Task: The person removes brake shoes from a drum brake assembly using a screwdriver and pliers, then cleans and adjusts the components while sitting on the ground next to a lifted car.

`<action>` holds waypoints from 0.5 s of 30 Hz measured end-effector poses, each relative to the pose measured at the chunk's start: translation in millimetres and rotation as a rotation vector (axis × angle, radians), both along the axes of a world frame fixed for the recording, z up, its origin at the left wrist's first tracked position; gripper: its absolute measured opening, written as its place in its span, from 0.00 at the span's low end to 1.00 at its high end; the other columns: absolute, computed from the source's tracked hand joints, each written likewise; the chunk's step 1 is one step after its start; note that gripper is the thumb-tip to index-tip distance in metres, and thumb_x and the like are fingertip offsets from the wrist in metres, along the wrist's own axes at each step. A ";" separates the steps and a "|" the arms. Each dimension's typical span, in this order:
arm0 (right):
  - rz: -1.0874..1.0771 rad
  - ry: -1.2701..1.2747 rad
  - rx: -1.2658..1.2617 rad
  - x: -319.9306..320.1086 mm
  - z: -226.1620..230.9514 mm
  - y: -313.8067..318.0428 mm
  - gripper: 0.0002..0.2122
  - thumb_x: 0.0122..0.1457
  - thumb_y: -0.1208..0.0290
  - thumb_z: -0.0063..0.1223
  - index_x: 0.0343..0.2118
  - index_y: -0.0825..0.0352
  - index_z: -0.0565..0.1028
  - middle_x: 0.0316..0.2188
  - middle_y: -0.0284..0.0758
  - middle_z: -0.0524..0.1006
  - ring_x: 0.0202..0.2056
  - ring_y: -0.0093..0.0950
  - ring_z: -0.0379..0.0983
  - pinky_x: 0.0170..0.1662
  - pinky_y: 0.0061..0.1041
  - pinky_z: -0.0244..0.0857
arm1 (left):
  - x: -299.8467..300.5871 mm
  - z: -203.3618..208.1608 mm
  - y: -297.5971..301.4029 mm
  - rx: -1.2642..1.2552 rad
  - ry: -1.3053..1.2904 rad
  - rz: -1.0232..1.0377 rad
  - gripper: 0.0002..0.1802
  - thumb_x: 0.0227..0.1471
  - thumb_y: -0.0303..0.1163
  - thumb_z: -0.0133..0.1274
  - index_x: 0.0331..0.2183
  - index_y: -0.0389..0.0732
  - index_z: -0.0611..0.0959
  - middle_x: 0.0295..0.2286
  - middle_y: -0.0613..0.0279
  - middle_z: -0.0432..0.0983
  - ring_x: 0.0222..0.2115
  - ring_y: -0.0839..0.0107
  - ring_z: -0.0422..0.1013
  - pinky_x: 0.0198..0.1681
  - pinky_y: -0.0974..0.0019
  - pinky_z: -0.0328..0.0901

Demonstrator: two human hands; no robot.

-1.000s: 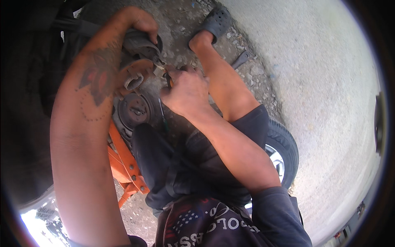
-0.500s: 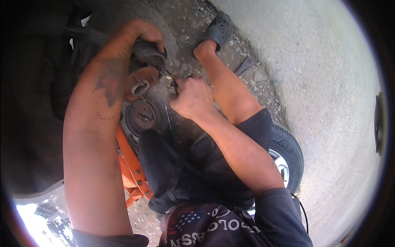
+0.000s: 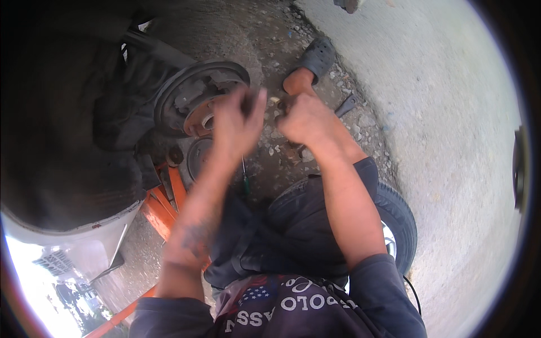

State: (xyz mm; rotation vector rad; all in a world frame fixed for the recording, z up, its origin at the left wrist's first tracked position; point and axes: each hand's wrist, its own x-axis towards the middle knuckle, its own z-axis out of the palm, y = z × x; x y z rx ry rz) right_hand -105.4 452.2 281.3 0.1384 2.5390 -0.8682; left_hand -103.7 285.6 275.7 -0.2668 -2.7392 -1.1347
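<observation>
My left hand [image 3: 239, 121], blurred by motion, is raised in front of the drum brake assembly [image 3: 167, 107]. A dark patch shows between its fingers; I cannot tell whether that is a held thing or shadow. Brake shoes and a rusty hub [image 3: 194, 120] sit against the round backing plate, partly covered by this hand. To the right, my right hand [image 3: 309, 119] is closed in a fist over my shin. Something dark shows at its fingertips, too hidden to name. The two hands are apart.
Below the hub lies a round brake drum [image 3: 197, 158], partly hidden by my left forearm. A green-handled screwdriver [image 3: 245, 181] lies near it. A dark metal tool [image 3: 345, 106] rests beyond my shin. An orange stand [image 3: 159, 217] is at left, a tyre [image 3: 399, 217] by my thigh.
My left arm has drawn back from the top of the brake assembly, uncovering the backing plate. My right hand has moved right, away from the hub; the tool with an orange-black handle no longer shows clearly.
</observation>
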 end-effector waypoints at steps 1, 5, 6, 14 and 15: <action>-0.020 0.033 -0.017 -1.8 2.5 7.3 0.21 0.48 0.64 0.54 0.47 0.63 0.79 0.44 0.46 0.79 0.50 0.41 0.75 0.53 0.41 0.68 | 26.7 -21.5 -1.9 0.124 -0.058 0.129 0.12 0.57 0.35 0.58 0.31 0.35 0.80 0.22 0.63 0.75 0.22 0.78 0.68 0.27 0.71 0.64; -0.060 0.100 -0.087 -4.6 1.5 11.0 0.24 0.46 0.59 0.57 0.49 0.61 0.79 0.45 0.47 0.79 0.50 0.42 0.75 0.54 0.36 0.68 | 50.5 -102.3 -11.3 0.572 -0.244 0.492 0.15 0.57 0.36 0.59 0.34 0.31 0.77 0.23 0.59 0.77 0.22 0.75 0.72 0.26 0.68 0.67; -0.077 0.109 -0.097 -5.1 -0.6 8.4 0.24 0.46 0.58 0.57 0.48 0.61 0.79 0.45 0.47 0.79 0.49 0.42 0.75 0.53 0.35 0.68 | 43.7 -113.7 -12.4 0.647 -0.239 0.588 0.16 0.56 0.36 0.60 0.35 0.31 0.77 0.24 0.60 0.77 0.21 0.76 0.71 0.25 0.70 0.66; -0.148 0.300 -0.210 -12.4 -15.3 -1.1 0.21 0.46 0.57 0.60 0.41 0.64 0.82 0.39 0.49 0.80 0.45 0.43 0.77 0.49 0.33 0.69 | -30.8 -126.4 28.0 1.329 -0.053 0.734 0.16 0.53 0.33 0.64 0.39 0.37 0.77 0.29 0.64 0.75 0.23 0.75 0.69 0.25 0.68 0.65; -0.149 0.323 -0.234 -11.9 -16.4 -1.2 0.20 0.47 0.56 0.61 0.41 0.64 0.82 0.38 0.49 0.80 0.44 0.43 0.77 0.48 0.33 0.69 | -32.2 -122.8 31.1 1.432 -0.021 0.761 0.16 0.52 0.33 0.64 0.39 0.37 0.77 0.29 0.64 0.75 0.23 0.75 0.69 0.24 0.69 0.65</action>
